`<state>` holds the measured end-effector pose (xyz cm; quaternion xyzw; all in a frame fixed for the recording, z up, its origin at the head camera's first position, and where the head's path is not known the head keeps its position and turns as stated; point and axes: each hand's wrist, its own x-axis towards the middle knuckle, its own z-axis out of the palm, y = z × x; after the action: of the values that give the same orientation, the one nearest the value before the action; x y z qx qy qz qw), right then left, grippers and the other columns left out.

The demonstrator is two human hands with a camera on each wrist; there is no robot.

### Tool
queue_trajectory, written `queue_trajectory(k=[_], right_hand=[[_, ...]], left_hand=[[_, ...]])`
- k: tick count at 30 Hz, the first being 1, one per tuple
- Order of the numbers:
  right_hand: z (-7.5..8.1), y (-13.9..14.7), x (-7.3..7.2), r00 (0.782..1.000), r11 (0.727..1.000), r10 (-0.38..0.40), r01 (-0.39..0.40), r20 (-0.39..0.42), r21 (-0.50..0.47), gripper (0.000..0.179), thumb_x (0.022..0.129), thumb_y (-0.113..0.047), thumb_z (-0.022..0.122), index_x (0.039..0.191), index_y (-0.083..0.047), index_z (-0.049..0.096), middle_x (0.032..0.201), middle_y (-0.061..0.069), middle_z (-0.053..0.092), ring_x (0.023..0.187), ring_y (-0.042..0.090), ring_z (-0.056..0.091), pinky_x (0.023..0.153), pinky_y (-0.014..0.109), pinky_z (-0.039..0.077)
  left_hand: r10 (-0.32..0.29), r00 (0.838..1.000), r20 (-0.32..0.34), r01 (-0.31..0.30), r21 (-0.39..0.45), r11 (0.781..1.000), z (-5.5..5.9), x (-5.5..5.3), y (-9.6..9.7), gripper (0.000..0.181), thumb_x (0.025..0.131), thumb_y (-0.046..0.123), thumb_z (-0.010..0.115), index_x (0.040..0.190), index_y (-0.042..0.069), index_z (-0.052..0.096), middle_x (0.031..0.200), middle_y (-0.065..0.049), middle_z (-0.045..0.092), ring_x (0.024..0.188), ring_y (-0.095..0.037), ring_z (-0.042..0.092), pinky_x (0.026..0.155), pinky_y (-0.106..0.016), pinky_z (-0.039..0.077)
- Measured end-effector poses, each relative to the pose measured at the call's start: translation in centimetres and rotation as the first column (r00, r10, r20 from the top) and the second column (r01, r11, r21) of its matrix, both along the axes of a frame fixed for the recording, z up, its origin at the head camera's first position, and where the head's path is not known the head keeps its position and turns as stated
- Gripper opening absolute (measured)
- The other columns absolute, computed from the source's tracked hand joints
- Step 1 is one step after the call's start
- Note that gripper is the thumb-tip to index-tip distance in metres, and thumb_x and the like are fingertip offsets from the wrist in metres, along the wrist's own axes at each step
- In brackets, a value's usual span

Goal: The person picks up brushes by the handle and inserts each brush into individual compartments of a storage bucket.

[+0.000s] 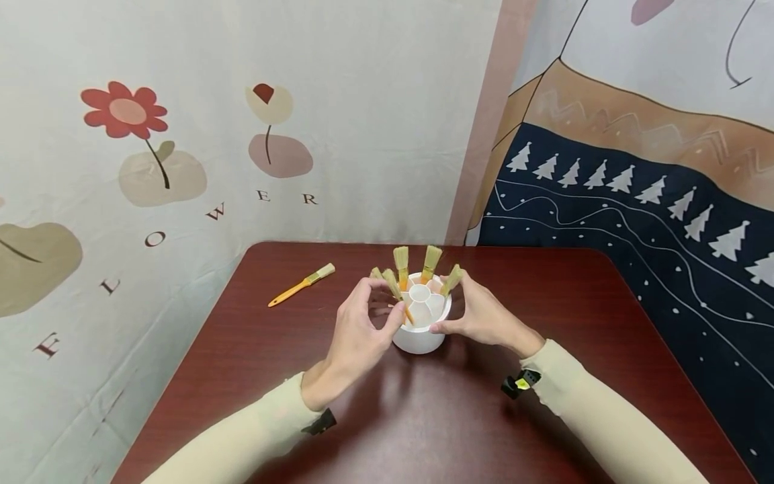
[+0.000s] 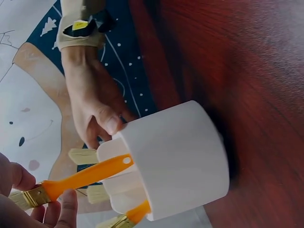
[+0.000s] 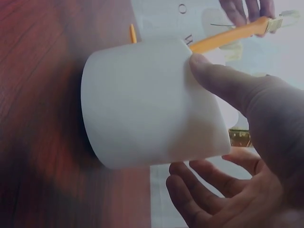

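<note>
A white round holder with petal-shaped compartments stands upright on the table. Several brushes with orange handles sit in it, bristles up, among them a brush at the back and a brush on the right. My left hand pinches another paintbrush near its metal band, the handle slanting down with its holed end at the holder's opening. My right hand grips the holder's right side, thumb at the near rim and fingers round the far side.
A loose paintbrush lies on the dark red table, left of the holder. Behind the table hang a pale flower-print cloth and, at the right, a navy cloth with white trees.
</note>
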<state>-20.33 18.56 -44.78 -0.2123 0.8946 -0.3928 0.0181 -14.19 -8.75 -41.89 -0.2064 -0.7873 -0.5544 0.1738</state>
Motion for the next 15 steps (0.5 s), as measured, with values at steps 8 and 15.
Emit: queue_trajectory(k=[8,15], right_hand=[[0.2,-0.5,0.8,0.999,0.999,-0.050,0.050,-0.017,0.003,0.099,0.081,-0.041,0.109,0.154,-0.008,0.050,0.145,0.013,0.070,0.135,0.031,0.071,0.116,0.058,0.063],[0.1,-0.9,1.0,0.997,0.998,-0.066,0.066,-0.034,-0.003,0.088,0.081,-0.040,0.109,0.144,-0.011,0.054,0.136,0.011,0.072,0.124,0.027,0.076,0.104,0.048,0.067]], left_hand=[[-0.002,1.000,0.026,0.003,-0.047,0.999,-1.1,-0.1,0.2,0.030,0.102,-0.001,0.081,0.128,0.001,0.066,0.121,-0.015,0.076,0.105,-0.027,0.086,0.093,-0.029,0.072],[0.013,0.999,0.041,-0.010,-0.088,0.996,-1.9,-0.2,0.3,0.029,0.100,0.000,0.083,0.125,0.002,0.068,0.115,-0.014,0.078,0.097,-0.025,0.085,0.088,-0.036,0.074]])
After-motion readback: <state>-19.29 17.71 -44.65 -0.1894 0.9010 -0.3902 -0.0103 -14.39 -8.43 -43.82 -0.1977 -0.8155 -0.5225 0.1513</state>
